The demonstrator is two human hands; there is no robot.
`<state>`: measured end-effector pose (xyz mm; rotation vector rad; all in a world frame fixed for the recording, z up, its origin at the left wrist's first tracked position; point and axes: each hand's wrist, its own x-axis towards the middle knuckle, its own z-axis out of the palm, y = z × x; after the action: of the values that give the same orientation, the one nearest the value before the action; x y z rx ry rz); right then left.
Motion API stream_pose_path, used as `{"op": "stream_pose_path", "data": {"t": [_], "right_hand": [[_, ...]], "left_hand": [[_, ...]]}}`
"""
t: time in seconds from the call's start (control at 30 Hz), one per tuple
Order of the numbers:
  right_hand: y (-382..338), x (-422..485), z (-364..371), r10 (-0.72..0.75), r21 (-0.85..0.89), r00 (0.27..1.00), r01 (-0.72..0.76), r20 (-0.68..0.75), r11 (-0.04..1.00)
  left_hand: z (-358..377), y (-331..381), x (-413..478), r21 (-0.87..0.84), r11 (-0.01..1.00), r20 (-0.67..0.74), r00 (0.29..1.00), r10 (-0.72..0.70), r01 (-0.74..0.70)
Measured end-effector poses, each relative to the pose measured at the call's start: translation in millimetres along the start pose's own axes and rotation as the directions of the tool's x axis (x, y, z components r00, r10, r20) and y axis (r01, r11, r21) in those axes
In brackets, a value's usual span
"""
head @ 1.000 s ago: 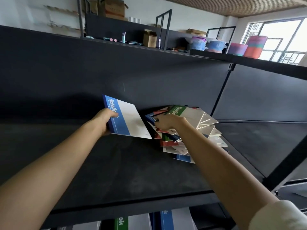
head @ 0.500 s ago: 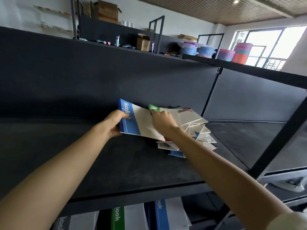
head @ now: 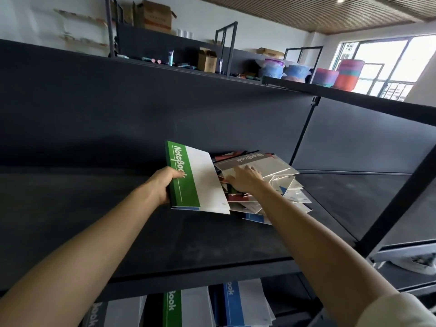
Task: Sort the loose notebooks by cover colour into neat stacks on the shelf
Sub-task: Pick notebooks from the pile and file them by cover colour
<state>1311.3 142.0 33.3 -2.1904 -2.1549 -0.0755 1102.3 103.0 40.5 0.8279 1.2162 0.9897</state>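
Green-and-white notebook (head: 188,192) and grey-and-white notebook (head: 250,160) stand out against the black shelf (head: 94,220).

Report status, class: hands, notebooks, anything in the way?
Left hand grips green notebook. Right hand rests on loose pile, grey notebook on top. No obstruction seen.

Cream sleeve (head: 398,312) on right arm (head: 318,251); left arm (head: 94,256) bare.

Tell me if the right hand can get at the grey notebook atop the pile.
Probably yes. The right hand touches the grey notebook, which tops the pile with nothing over it; the left hand holds the green notebook beside it.
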Motion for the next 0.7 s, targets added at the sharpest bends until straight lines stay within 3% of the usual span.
{"op": "stream_pose_path", "data": {"t": [0.07, 0.13, 0.27, 0.4, 0.6, 0.7], "right_hand": [[3, 1, 5, 0.0, -0.164, 0.999, 0.007, 0.047, 0.986], [0, 0, 0, -0.076, -0.21, 0.996, 0.086, 0.056, 0.974], [-7, 2, -20, -0.062, -0.084, 0.996, 0.067, 0.058, 0.994], [-15, -5, -25, -0.095, -0.025, 0.993, 0.093, -0.065, 0.995], [-20, -2, -32, -0.258, -0.072, 0.96, 0.251, -0.107, 0.965], [-26, -12, -34, -0.364, 0.072, 0.921, 0.376, -0.142, 0.924]], "left_hand": [[-4, 1, 1, -0.01, 1.0, -0.019, 1.0, 0.005, -0.005], [-7, 1, 1, -0.026, 1.0, -0.033, 0.999, 0.006, -0.007], [-15, 2, -5, -0.06, 0.998, -0.045, 0.999, 0.011, -0.013], [-19, 0, -8, -0.066, 0.998, -0.056, 0.998, 0.013, -0.017], [-13, 4, -1, -0.041, 0.999, -0.012, 1.0, 0.007, -0.007], [-4, 5, 6, -0.137, 0.99, 0.094, 0.995, 0.04, -0.027]]}}
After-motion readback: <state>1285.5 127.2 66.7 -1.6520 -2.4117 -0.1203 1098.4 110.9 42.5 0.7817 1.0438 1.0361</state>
